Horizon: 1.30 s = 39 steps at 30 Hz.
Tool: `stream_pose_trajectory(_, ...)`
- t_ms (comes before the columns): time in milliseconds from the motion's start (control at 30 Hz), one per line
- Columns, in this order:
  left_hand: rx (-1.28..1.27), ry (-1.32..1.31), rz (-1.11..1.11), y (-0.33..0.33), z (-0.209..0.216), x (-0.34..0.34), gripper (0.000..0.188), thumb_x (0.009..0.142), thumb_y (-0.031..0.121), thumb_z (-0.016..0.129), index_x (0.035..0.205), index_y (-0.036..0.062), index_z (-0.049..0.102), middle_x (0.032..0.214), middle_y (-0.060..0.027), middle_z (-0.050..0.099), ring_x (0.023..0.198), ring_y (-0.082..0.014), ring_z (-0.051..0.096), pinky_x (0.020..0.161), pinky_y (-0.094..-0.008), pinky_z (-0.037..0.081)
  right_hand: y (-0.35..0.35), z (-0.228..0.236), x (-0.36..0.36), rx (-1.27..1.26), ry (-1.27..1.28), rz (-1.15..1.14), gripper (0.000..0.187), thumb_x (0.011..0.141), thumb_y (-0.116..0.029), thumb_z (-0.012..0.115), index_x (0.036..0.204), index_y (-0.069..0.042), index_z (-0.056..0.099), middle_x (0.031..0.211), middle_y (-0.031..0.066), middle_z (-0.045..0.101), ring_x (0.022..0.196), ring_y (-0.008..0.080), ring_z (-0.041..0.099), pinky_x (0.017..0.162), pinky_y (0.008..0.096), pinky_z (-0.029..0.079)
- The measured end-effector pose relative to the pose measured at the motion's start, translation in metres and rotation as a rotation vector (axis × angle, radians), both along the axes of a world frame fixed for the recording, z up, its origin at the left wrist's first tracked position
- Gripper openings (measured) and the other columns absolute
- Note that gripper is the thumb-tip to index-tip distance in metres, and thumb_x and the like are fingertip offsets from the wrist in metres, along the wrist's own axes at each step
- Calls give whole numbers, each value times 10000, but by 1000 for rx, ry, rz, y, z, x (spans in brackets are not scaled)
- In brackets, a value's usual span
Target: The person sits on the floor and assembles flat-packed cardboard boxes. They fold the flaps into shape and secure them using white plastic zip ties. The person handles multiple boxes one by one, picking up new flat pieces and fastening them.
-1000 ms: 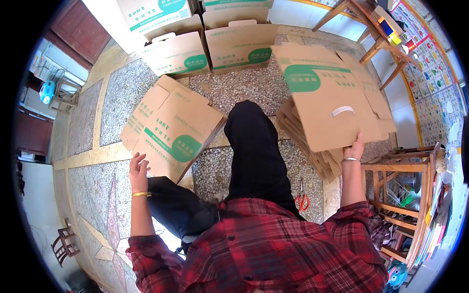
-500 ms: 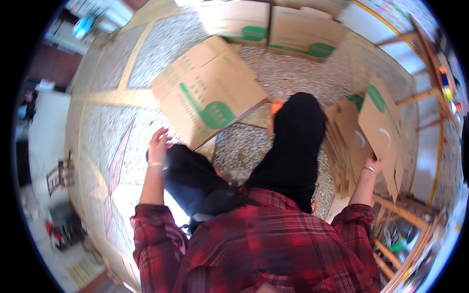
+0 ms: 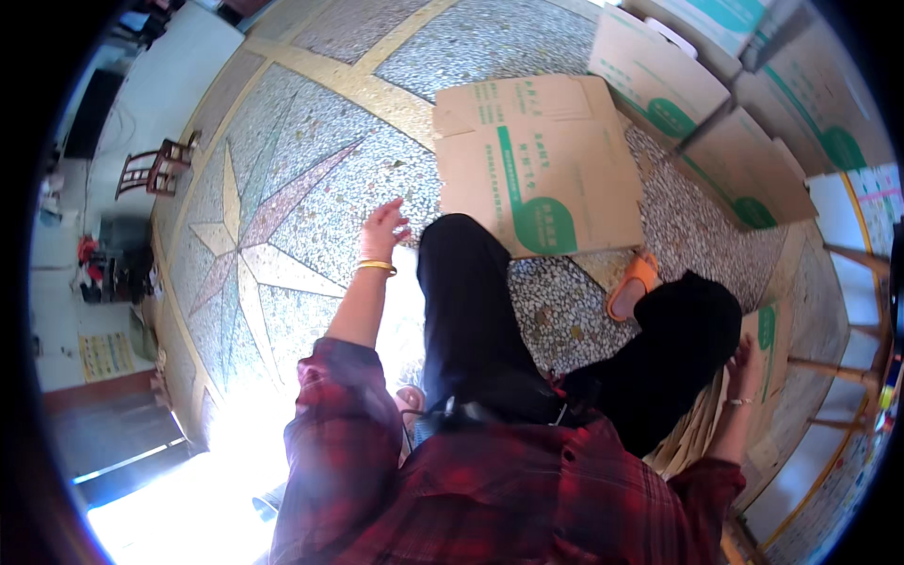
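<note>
My left hand (image 3: pixel 384 229) is held out over the floor beside my knee, its fingers apart and nothing in them. At my right side, my right hand (image 3: pixel 745 367) is closed at the edge of a flattened cardboard box (image 3: pixel 772 330) with a green patch; my forearm and knee hide part of it. Below that hand the edges of several stacked flat boxes (image 3: pixel 695 428) show. In front of my knees a larger flattened cardboard box (image 3: pixel 593 155) with green print lies on the floor, and neither hand touches it.
Standing cardboard boxes (image 3: pixel 659 80) line the far right. A wooden chair frame (image 3: pixel 852 372) is close on my right; a small wooden chair (image 3: pixel 155 168) stands far left. My orange slipper (image 3: pixel 633 282) is near the flat box. Bright light falls on the lower-left floor.
My view has swung to the right side's opposite, bringing more left floor into sight. The right hand and its flat box now sit lower beside my knee. My left hand stays empty.
</note>
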<state>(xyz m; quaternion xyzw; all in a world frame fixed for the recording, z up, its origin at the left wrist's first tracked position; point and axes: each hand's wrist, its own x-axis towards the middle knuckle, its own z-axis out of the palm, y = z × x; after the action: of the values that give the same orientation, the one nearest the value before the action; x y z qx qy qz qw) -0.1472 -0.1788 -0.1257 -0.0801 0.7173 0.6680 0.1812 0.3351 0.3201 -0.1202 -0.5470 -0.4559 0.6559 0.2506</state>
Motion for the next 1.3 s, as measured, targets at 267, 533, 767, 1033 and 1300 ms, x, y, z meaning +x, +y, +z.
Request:
stream_pose_trajectory(267,-463,-199,-332,-22,-228,29,460,778,236,578,1197,68,494,964,-87,589,814,-164,574,600,-323,515,-65,73,-105,1136,-763,669,346,884,-170,479,1173,19,485,1230,166,472,1141,291,442,973,357,316)
stream_pose_trajectory(533,-596,-73,-375,9,-237,46,627,721,268,593,1256,7,397,989,-177,607,743,-262,628,666,-330,500,-60,67,-105,1018,-680,605,328,891,-162,454,1169,5,504,1209,154,495,1128,268,457,965,345,324)
stream_pose_trajectory(767,-436,-174,-251,9,-300,34,526,735,159,581,1217,41,409,755,-103,579,472,-166,550,428,-293,449,-60,71,-121,947,-628,603,324,890,-167,457,1158,7,514,1198,151,506,1125,261,462,957,339,335)
stream_pose_trajectory(1033,-548,-177,-149,16,-263,37,597,670,283,617,1169,-10,467,982,-182,589,801,-291,585,685,-353,464,-60,70,-135,984,-661,663,325,891,-168,468,1159,11,507,1187,126,515,1102,234,477,943,317,346)
stream_pose_trajectory(1300,-518,-270,-234,29,-225,23,547,702,298,626,1143,-2,505,888,-118,648,765,-206,616,701,-312,484,-75,79,-143,1042,-593,664,285,870,-143,491,1111,0,538,1164,140,526,1081,270,491,937,344,360)
